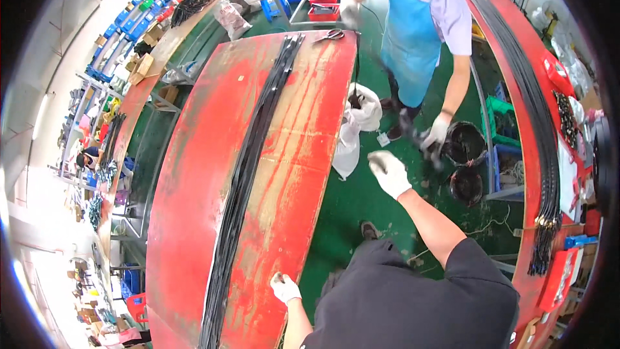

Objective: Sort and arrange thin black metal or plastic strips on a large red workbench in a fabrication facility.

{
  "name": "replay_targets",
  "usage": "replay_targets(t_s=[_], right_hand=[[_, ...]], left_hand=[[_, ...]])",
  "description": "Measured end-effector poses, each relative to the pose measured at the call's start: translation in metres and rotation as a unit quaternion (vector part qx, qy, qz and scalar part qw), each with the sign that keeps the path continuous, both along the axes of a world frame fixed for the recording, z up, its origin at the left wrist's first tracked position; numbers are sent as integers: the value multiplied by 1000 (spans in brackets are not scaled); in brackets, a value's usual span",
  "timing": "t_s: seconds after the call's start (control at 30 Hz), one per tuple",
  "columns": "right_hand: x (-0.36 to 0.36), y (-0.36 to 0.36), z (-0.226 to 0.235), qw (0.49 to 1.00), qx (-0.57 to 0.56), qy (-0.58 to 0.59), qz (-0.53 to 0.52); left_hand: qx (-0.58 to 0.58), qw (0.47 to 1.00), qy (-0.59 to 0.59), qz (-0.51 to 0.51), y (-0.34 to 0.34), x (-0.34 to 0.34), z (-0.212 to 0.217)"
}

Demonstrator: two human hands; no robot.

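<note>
My left hand (285, 289), in a white glove with stained fingertips, is over the near right part of a long red table (187, 174). Its fingers are loosely bent and I see nothing in them. A long bundle of black cables or strips (242, 184) runs lengthwise along the table, left of that hand. My right hand (389, 174), also gloved in white, is raised over the green floor beyond the table's right edge. Its fingers are loosely extended and appear to hold nothing. Scissors (331, 35) lie at the table's far end.
A co-worker in a blue apron (408, 42) stands ahead, a gloved hand (437, 130) around blurred black material. Black coiled bundles (466, 144) sit near that person, and white sacks (361, 113) stand beside my table. Another red table (516, 32) on the right carries long black cables (526, 90).
</note>
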State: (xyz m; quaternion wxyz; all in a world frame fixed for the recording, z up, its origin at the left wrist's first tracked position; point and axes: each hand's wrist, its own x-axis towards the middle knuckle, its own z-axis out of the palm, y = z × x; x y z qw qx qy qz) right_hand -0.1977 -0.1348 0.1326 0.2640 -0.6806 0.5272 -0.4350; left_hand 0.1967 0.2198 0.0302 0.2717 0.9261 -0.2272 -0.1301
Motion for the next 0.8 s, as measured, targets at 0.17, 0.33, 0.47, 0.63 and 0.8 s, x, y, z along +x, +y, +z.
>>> replay_targets(t_s=[0.17,0.33,0.47,0.63,0.8], right_hand=[[-22,-122,32,956,-17,-96,-276],[-32,-181,-46,913,227,-307,-145],[-5,-169,-97,868,280,-395,-111],[54,-84,-77,883,277,-377,-32],[44,-61,-72,795,430,-424,-43]], left_hand=[[-42,999,-23,-22,-54,-3,5],[-38,999,22,9,-64,-30,1],[19,999,27,-13,-47,-53,5],[14,997,15,-74,-48,-75,29],[-65,975,140,-161,-161,-114,86]])
